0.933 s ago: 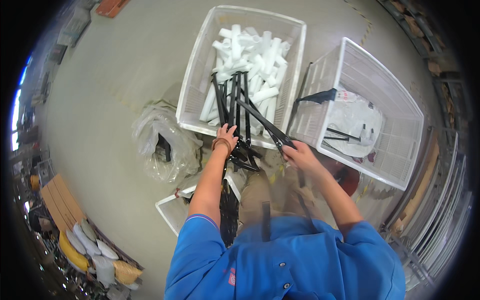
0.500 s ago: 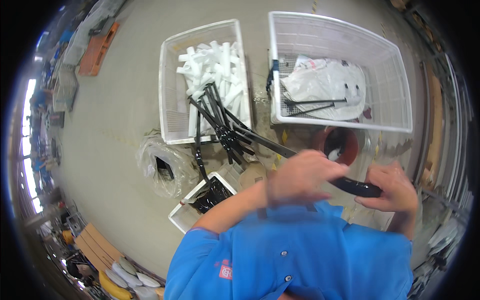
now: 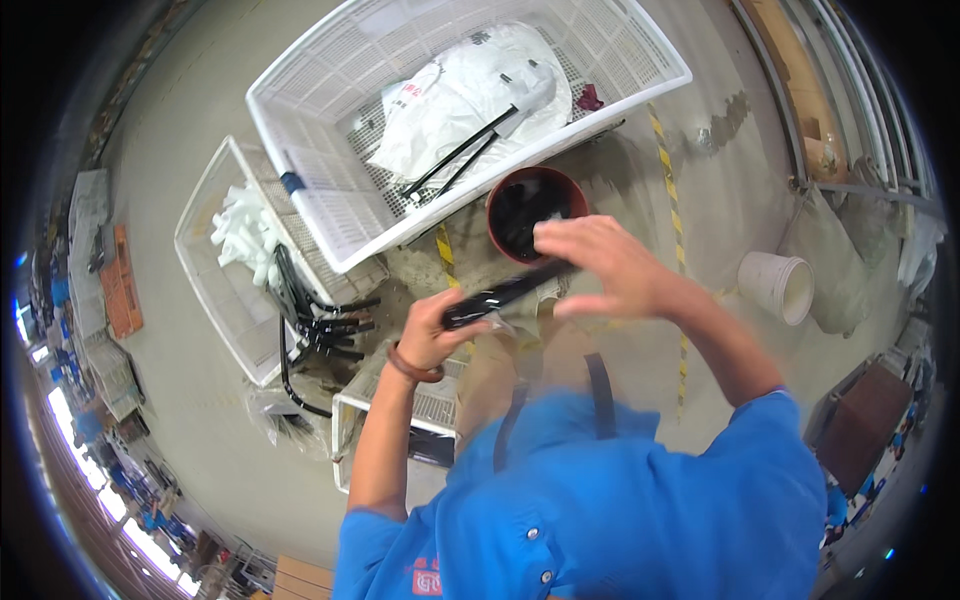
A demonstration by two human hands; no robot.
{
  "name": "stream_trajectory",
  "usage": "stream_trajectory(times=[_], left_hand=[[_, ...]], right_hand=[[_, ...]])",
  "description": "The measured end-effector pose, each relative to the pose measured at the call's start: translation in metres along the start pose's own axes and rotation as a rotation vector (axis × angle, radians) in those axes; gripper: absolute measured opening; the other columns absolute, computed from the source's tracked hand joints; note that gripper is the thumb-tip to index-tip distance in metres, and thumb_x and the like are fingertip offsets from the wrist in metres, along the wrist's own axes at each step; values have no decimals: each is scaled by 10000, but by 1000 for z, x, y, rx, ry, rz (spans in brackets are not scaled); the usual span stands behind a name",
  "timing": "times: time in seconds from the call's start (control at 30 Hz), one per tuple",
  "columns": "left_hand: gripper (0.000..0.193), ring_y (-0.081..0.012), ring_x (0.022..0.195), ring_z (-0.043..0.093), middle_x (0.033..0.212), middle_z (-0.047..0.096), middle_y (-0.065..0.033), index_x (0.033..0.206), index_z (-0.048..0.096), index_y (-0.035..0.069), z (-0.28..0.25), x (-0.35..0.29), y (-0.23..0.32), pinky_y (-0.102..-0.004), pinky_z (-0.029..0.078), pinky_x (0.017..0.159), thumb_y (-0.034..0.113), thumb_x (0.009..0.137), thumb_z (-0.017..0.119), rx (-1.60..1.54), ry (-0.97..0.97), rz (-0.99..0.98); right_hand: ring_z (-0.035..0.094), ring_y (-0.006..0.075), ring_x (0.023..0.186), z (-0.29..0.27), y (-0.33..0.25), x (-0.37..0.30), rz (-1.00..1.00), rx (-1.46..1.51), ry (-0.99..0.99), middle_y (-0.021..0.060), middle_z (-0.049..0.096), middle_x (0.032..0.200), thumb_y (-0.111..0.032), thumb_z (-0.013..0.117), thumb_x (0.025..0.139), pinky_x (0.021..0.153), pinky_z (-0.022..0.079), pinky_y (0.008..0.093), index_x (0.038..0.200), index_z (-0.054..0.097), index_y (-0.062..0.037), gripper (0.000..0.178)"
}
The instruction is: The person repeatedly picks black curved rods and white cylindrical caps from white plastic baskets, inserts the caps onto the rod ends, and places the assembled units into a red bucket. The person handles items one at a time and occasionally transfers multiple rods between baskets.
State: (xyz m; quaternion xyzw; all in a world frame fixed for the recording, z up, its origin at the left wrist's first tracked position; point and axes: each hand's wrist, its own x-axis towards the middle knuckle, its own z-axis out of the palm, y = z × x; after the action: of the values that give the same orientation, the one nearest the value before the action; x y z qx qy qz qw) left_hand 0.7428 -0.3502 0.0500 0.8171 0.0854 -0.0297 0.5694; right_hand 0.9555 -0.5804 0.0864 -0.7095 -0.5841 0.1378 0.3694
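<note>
Across my front lies a glossy black tube [image 3: 508, 292], tilted up toward the right and smeared by motion. My left hand [image 3: 432, 333] is closed around its lower end. At the upper end, my right hand [image 3: 612, 268] has its fingers stretched out and the thumb apart, with the tube end close to the palm. Just beyond the tube stands a reddish round bucket [image 3: 574, 190] with a dark inside. To the left, a bundle of black tubes [image 3: 318, 322] hangs over the rim of a white crate [image 3: 222, 318] that holds white tube pieces [image 3: 243, 235].
A large white crate [image 3: 360, 258] at the far side holds a white sack [image 3: 470, 105] and thin black rods [image 3: 462, 152]. By my legs sits a smaller white crate [image 3: 345, 430] with black material. A pale bucket [image 3: 778, 287] lies to the right, near metal racking [image 3: 865, 90].
My view has swung right, so the crates appear farther left. The tube's long tail no longer trails toward the bundle. My right hand's fingers have gone from wrapped round the tube to stretched out.
</note>
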Motion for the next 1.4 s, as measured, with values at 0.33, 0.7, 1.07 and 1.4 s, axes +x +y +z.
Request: stream_trajectory(times=[0.33, 0.7, 1.07, 1.4], left_hand=[[91, -86, 700, 575, 790, 607, 1, 837, 634, 29, 70, -95, -275, -241, 470, 638, 15, 863, 720, 36, 592, -438], [390, -39, 425, 300, 527, 317, 58, 1117, 541, 53, 30, -67, -268, -191, 285, 410, 429, 1022, 500, -313, 1182, -499], [103, -48, 500, 435, 715, 511, 7, 1011, 505, 64, 40, -55, -275, -194, 345, 395, 150, 993, 559, -450, 1243, -560], [285, -49, 571, 412, 640, 469, 33, 801, 546, 49, 84, -9, -224, -243, 357, 501, 264, 958, 648, -269, 733, -500]], right_hand=[[636, 367, 1047, 337, 311, -118, 1028, -29, -354, 184, 666, 1127, -283, 631, 882, 888, 520, 456, 1271, 566, -113, 429], [465, 313, 1347, 585, 558, -174, 1464, 52, -485, 213, 400, 1503, -246, 555, 879, 1095, 407, 374, 1466, 401, -74, 631], [709, 331, 852, 374, 470, -110, 1602, 210, -511, 214, 697, 1081, -199, 604, 764, 782, 553, 391, 1343, 533, 11, 620], [661, 333, 937, 157, 266, -146, 1033, -61, -354, 176, 696, 1012, -256, 703, 791, 826, 513, 423, 1169, 631, -89, 419]])
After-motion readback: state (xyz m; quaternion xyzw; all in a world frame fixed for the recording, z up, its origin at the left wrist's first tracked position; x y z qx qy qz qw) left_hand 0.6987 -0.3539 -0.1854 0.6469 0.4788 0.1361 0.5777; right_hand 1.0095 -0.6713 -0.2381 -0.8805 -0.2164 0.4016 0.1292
